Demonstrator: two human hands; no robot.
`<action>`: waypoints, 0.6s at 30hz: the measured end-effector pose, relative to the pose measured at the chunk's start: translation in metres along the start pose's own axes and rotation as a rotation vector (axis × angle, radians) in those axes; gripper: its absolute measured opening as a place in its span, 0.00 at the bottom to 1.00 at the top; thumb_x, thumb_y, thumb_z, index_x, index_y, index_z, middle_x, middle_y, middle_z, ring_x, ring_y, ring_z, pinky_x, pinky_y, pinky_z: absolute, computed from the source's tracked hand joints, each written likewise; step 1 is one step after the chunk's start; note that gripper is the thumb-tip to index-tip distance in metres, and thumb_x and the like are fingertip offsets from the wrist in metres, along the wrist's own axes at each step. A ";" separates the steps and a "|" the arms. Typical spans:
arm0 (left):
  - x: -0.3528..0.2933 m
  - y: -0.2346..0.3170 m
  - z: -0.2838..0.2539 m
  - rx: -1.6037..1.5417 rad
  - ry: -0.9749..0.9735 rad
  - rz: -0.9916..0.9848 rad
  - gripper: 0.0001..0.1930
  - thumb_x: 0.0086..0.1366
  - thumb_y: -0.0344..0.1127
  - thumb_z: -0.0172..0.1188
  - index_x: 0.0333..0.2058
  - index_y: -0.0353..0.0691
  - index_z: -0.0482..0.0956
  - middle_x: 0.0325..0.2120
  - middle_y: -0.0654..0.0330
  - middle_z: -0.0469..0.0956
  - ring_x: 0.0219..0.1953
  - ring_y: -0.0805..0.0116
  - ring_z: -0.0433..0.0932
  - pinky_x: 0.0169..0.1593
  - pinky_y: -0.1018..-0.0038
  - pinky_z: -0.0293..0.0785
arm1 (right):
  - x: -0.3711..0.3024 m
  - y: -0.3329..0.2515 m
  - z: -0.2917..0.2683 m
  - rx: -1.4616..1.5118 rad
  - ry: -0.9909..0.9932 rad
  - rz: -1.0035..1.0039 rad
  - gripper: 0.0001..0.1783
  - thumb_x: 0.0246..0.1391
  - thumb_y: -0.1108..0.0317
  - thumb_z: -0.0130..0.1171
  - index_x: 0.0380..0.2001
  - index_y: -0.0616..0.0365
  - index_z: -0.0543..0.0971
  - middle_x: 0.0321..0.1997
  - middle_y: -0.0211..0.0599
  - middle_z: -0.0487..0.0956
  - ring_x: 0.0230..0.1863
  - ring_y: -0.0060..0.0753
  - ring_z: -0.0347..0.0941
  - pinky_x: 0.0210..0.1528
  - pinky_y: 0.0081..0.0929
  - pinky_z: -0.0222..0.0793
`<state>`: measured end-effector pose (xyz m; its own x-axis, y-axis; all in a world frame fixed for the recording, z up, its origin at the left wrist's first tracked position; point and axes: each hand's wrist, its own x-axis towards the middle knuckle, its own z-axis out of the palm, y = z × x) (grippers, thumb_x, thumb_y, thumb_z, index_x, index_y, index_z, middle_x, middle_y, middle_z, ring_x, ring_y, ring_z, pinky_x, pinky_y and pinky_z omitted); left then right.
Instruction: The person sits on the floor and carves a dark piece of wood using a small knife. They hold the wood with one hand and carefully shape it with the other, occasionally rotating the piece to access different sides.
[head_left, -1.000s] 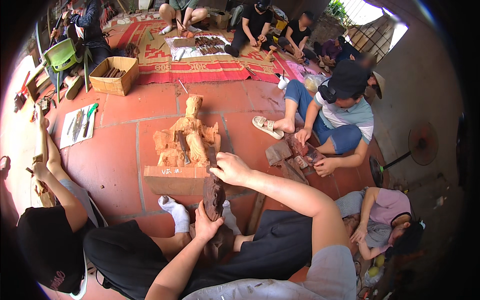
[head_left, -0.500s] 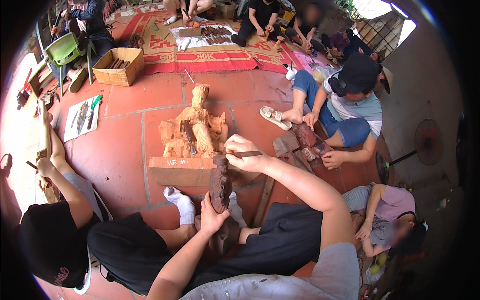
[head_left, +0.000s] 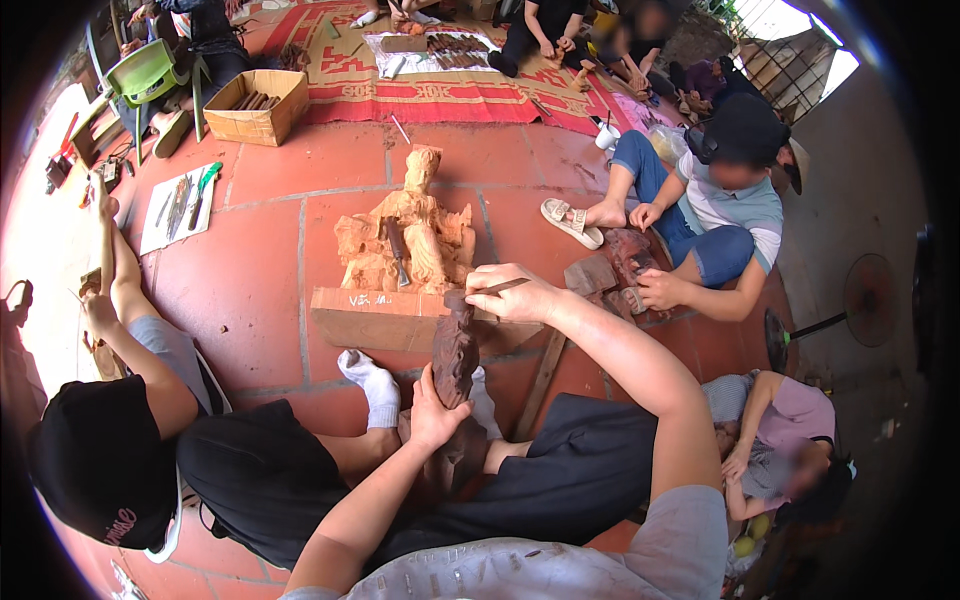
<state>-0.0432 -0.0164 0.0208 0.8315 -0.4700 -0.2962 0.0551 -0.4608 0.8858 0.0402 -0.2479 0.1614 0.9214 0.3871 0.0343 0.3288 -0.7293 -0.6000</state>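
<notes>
My left hand (head_left: 437,412) is wrapped around the lower middle of a dark brown carved wooden figure (head_left: 455,350). The figure stands tilted between my legs, its thicker base low between my shins. Up at its top end, my right hand (head_left: 508,295) pinches a thin, flat dark strip (head_left: 508,286), which touches or nearly touches the figure's head. What kind of tool the strip is, I cannot tell. Just beyond stands a larger pale wooden statue (head_left: 425,235) on a block base (head_left: 385,318). A chisel with a dark handle (head_left: 396,245) leans against its front.
On my right a person works on a reddish carving (head_left: 628,255) beside wooden blocks (head_left: 590,275). Another person in a black cap (head_left: 95,460) sits close on my left. Farther off are a cardboard box (head_left: 260,108), a paper with tools (head_left: 180,210), a red mat (head_left: 430,112) and a fan (head_left: 868,300).
The whole view has shifted, so most things sit a little farther right and the statue higher. Both hands keep their holds, and the right stays at the figure's top.
</notes>
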 end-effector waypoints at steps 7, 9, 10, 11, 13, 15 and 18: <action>0.002 -0.007 0.008 0.044 0.046 0.042 0.55 0.44 0.49 0.71 0.66 0.40 0.47 0.54 0.42 0.62 0.57 0.43 0.65 0.59 0.58 0.65 | -0.008 0.000 0.010 -0.057 0.053 -0.028 0.09 0.52 0.65 0.61 0.30 0.57 0.74 0.33 0.37 0.72 0.37 0.45 0.73 0.38 0.36 0.69; 0.004 -0.006 0.010 0.051 0.045 0.042 0.55 0.44 0.50 0.71 0.65 0.40 0.47 0.54 0.42 0.62 0.57 0.43 0.65 0.59 0.58 0.65 | -0.005 0.001 0.001 -0.042 -0.033 0.044 0.09 0.53 0.63 0.62 0.31 0.57 0.76 0.33 0.37 0.72 0.37 0.44 0.74 0.39 0.35 0.70; 0.005 -0.007 0.009 0.051 0.055 0.053 0.55 0.44 0.49 0.71 0.65 0.40 0.47 0.54 0.42 0.62 0.57 0.43 0.65 0.59 0.58 0.65 | -0.001 0.003 0.001 -0.035 -0.042 0.039 0.09 0.53 0.63 0.61 0.31 0.57 0.76 0.33 0.38 0.73 0.37 0.44 0.74 0.39 0.35 0.70; 0.004 -0.011 0.009 0.052 0.060 0.058 0.54 0.44 0.49 0.71 0.65 0.40 0.47 0.54 0.42 0.62 0.57 0.43 0.65 0.59 0.58 0.66 | 0.000 0.003 0.002 -0.022 -0.052 0.037 0.09 0.54 0.63 0.60 0.31 0.57 0.76 0.33 0.38 0.74 0.37 0.44 0.74 0.39 0.34 0.70; 0.017 -0.022 0.015 0.042 0.046 0.074 0.54 0.44 0.49 0.70 0.65 0.40 0.48 0.55 0.41 0.62 0.57 0.42 0.65 0.60 0.58 0.65 | -0.006 0.025 -0.002 0.052 0.007 0.090 0.09 0.55 0.63 0.59 0.31 0.58 0.76 0.32 0.39 0.75 0.34 0.40 0.74 0.37 0.33 0.69; 0.015 -0.025 0.014 0.053 0.069 0.064 0.54 0.45 0.49 0.70 0.65 0.39 0.47 0.55 0.40 0.61 0.58 0.41 0.65 0.60 0.58 0.65 | -0.009 0.034 0.003 0.063 0.048 0.106 0.09 0.55 0.64 0.60 0.31 0.60 0.76 0.30 0.37 0.75 0.32 0.36 0.73 0.36 0.31 0.68; 0.005 -0.009 0.003 -0.006 0.010 0.006 0.54 0.46 0.47 0.70 0.66 0.37 0.46 0.57 0.39 0.58 0.60 0.43 0.62 0.64 0.60 0.61 | -0.012 0.017 0.009 0.044 0.054 0.031 0.08 0.54 0.66 0.61 0.31 0.60 0.77 0.30 0.36 0.76 0.32 0.34 0.73 0.37 0.30 0.68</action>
<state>-0.0413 -0.0163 0.0102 0.8375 -0.4651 -0.2868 0.0532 -0.4529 0.8900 0.0327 -0.2598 0.1437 0.9414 0.3322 0.0576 0.2912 -0.7147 -0.6359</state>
